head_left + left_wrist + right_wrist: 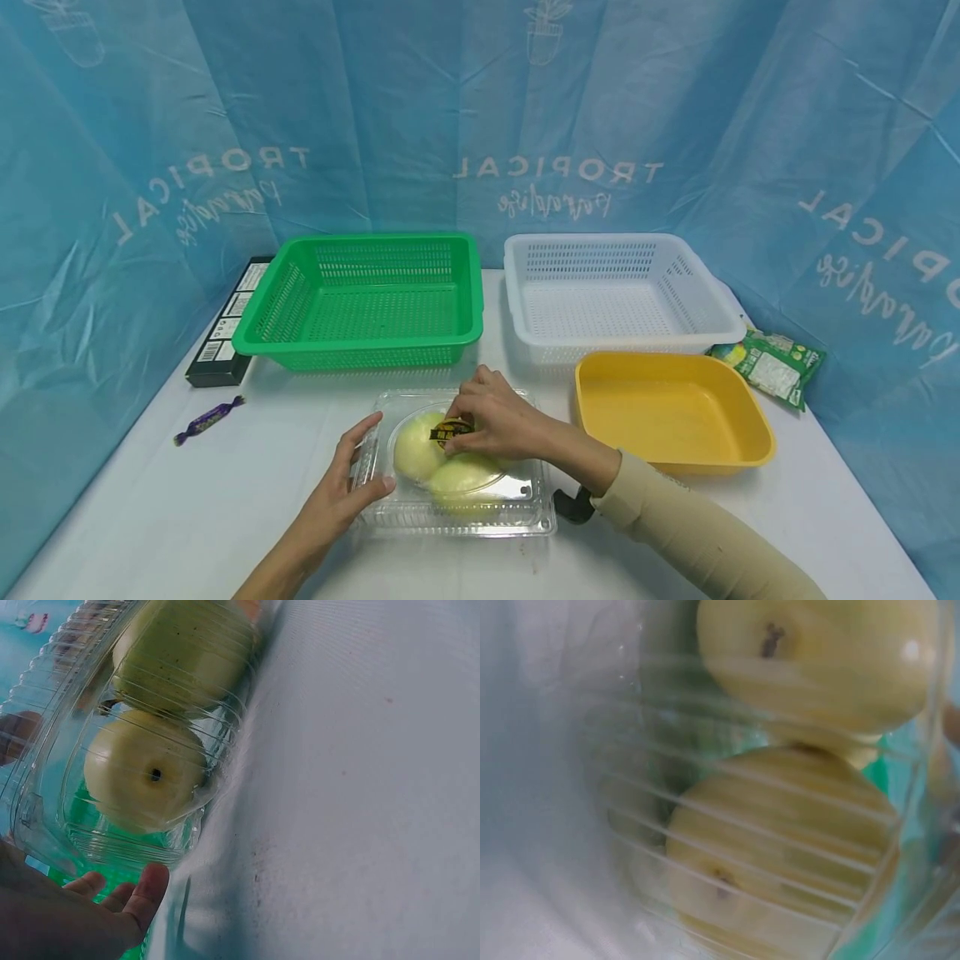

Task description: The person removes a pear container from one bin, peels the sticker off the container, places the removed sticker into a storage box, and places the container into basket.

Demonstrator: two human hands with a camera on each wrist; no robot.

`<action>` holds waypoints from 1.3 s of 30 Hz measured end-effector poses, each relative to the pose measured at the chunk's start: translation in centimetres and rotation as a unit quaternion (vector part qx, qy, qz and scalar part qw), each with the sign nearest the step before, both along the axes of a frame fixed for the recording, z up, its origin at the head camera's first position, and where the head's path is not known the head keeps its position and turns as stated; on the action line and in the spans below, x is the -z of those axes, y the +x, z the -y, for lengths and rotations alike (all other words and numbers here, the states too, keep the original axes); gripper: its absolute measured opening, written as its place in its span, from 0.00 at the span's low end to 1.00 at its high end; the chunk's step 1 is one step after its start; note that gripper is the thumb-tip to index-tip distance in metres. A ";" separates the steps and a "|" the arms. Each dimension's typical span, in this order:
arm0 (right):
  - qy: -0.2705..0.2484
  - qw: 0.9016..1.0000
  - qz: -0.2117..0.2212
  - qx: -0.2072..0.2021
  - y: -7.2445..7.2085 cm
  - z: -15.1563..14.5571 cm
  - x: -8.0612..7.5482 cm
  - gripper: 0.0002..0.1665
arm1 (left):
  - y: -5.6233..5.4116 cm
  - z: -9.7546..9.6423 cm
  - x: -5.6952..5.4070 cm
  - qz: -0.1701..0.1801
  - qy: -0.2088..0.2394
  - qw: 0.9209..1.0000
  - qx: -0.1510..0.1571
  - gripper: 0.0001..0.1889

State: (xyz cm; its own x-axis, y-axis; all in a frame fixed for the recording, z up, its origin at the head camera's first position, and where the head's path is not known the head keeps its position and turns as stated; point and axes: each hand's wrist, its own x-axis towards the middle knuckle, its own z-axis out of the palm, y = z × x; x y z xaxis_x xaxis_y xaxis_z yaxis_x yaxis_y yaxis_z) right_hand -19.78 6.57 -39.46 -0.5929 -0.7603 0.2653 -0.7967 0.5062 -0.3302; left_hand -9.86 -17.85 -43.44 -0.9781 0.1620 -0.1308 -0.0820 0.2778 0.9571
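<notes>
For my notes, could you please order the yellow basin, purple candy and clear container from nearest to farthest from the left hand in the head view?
1. Clear container: right at the left hand.
2. Purple candy: off to its left.
3. Yellow basin: right, beyond the container.

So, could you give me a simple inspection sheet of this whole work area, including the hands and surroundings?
Surface: white tabletop, a few small specks near the front.
Job's things: clear plastic container with pale round fruit inside; black-and-gold label at its top.
Clutter: green basket and white basket behind; yellow tub and green packet at right; black box and purple candy at left; partly hidden dark object beside the container's right side.
Hands: left hand, outspread, at the container's left edge; right hand at the label, pinching or not unclear.
Cables: nothing seen.
Surroundings: blue curtain with mirrored "TROPICAL Paradise" lettering.
</notes>
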 end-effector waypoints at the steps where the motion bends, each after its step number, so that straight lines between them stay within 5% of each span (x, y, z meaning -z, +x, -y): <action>1: -0.001 1.000 0.000 -0.001 0.0 0.0 0.0 0.18 | 0.0 0.0 0.0 -0.001 0.001 1.000 0.000 0.41; 21: -0.041 0.999 -0.003 -0.021 0.0 -0.2 -0.2 0.07 | 0.0 -0.1 -0.1 -0.006 0.007 1.000 0.004 0.41; 39: -0.115 0.992 0.038 -0.026 -0.1 -1.4 -0.9 0.03 | 0.1 -0.1 -0.6 0.007 -0.006 1.000 0.003 0.41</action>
